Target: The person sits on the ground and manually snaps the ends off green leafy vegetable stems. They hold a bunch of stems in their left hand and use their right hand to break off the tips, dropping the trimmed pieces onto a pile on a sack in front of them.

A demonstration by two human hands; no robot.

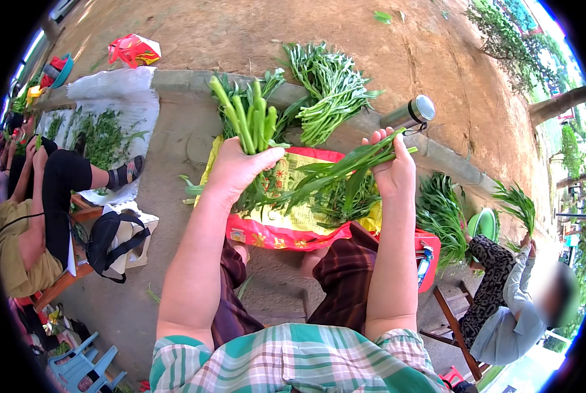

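Observation:
Several thick green stems of a leafy vegetable point(248, 118) stick up out of my left hand point(241, 164), which is closed around them. My right hand point(390, 164) pinches a thinner leafy stalk point(342, 167), its cut ends pointing right and its leaves drooping towards the middle. Beneath both hands a red and yellow printed sack point(273, 228) spreads over my lap, bearing writing. Loose greens point(347, 199) lie on it. Just beyond the sack, a big bundle of greens point(330, 88) rests across the concrete kerb.
A steel flask point(408, 112) stands by the kerb point(445, 147). More greens point(440, 216) and a green basin point(483, 226) lie right, near a seated person point(499, 299) holding greens. Left, another seated person point(23, 236) is beside a white sheet point(145, 98) and a black bag point(114, 240).

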